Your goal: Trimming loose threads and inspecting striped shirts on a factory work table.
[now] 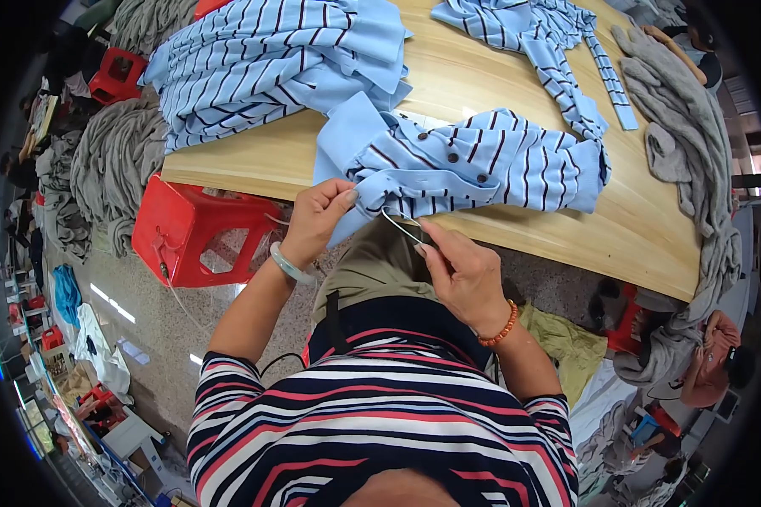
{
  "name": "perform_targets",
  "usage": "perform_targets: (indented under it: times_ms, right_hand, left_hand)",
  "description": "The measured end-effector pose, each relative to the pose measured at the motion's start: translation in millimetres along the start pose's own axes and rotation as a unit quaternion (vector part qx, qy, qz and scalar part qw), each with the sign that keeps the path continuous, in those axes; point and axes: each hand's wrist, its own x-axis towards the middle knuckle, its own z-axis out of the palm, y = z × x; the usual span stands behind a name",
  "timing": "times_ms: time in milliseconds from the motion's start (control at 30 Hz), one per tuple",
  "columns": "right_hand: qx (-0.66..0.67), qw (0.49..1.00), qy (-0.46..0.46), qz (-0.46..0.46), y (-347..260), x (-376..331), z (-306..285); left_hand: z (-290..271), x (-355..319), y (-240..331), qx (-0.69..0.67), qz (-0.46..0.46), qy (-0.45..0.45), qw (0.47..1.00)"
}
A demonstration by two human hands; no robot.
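Observation:
A blue shirt with dark and white stripes (516, 160) lies along the near edge of the table, its dark buttons facing up and its plain blue collar at the left. My left hand (317, 221) is closed on the shirt's plain blue edge, thumb and fingers pinching the cloth. In my right hand (465, 275) is a thin, pale, two-armed tool (400, 226), perhaps tweezers or snips; its exact kind is unclear. The tool's far end touches or nearly touches the shirt beside my left fingertips. Part of the shirt hangs over the table edge.
More striped blue shirts (254, 63) are heaped at the table's (651, 245) back left, another striped garment (558, 63) at its back right. Grey cloth (685, 127) drapes the right edge. A red stool (173, 232) stands at left. Other people sit at right.

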Motion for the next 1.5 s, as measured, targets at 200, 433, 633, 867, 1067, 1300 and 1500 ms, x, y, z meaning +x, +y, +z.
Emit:
perform_targets:
  times_ms: [200,433,633,867,1067,1300,1500]
  right_hand:
    - [-0.087,0.996,-0.023,-0.03,-11.5,14.8,13.1]
    - [-0.182,0.981,-0.065,-0.019,-22.2,26.3,21.6]
    - [-0.157,0.987,-0.02,-0.022,-18.8,30.6,40.3]
    - [0.197,0.974,-0.027,0.106,4.9,39.1,58.9]
    - [0.076,0.997,0.024,0.014,6.6,39.6,50.2]
    - [0.127,0.991,-0.018,0.036,-6.0,36.7,40.8]
    - [0.068,0.985,-0.138,0.073,0.0,29.6,-26.5]
  left_hand:
    - [1.7,5.0,-3.5,-0.068,-0.035,-0.002,0.997]
    - [14.9,-5.5,-4.5,0.165,0.078,0.063,0.981]
    - [20.3,-6.3,-5.7,0.282,0.3,0.115,0.904]
    - [25.7,-3.6,-4.0,0.283,0.381,0.07,0.878]
    - [28.8,-15.6,-10.6,0.096,0.248,0.167,0.949]
    - [9.5,-10.3,-10.5,0.257,0.121,0.063,0.957]
    - [8.8,3.6,-3.6,0.186,0.172,0.117,0.96]
